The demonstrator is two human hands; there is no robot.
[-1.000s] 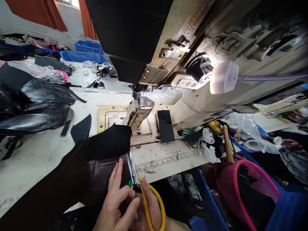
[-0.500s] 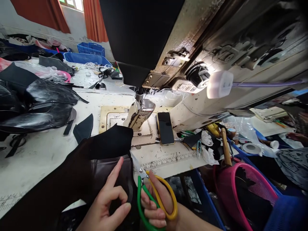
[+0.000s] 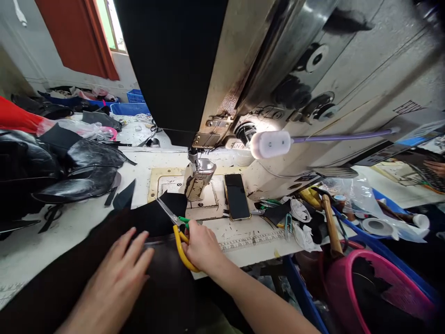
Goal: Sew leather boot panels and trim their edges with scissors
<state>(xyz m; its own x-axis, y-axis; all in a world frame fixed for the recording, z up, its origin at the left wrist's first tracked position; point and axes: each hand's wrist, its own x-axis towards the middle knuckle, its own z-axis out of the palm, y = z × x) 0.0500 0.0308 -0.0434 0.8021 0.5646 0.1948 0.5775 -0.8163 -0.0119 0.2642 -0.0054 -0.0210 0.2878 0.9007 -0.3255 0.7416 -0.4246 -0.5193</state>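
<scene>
A large piece of black leather (image 3: 167, 283) lies over the table's front edge, with a matte black flap (image 3: 153, 218) at its far end. My right hand (image 3: 203, 246) grips scissors (image 3: 180, 250) with one yellow and one green handle. Their blades point to the upper left, over the black flap, and look nearly closed together. My left hand (image 3: 116, 273) rests palm down on or just above the leather, its fingers spread. Just beyond the flap stands the post (image 3: 200, 178) of a sewing machine.
A phone (image 3: 238, 197) lies right of the post. Black boots (image 3: 79, 171) and leather scraps (image 3: 125, 194) cover the left. The machine arm and its lamp (image 3: 270, 144) hang overhead. At right stand a pink basket (image 3: 351, 278) and a wooden-handled tool (image 3: 330, 222). A person's hand (image 3: 436, 168) shows far right.
The scissors have swung up and left over the black flap, in my right hand. My left hand has moved left, its fingers now spread and lowered. The view has shifted.
</scene>
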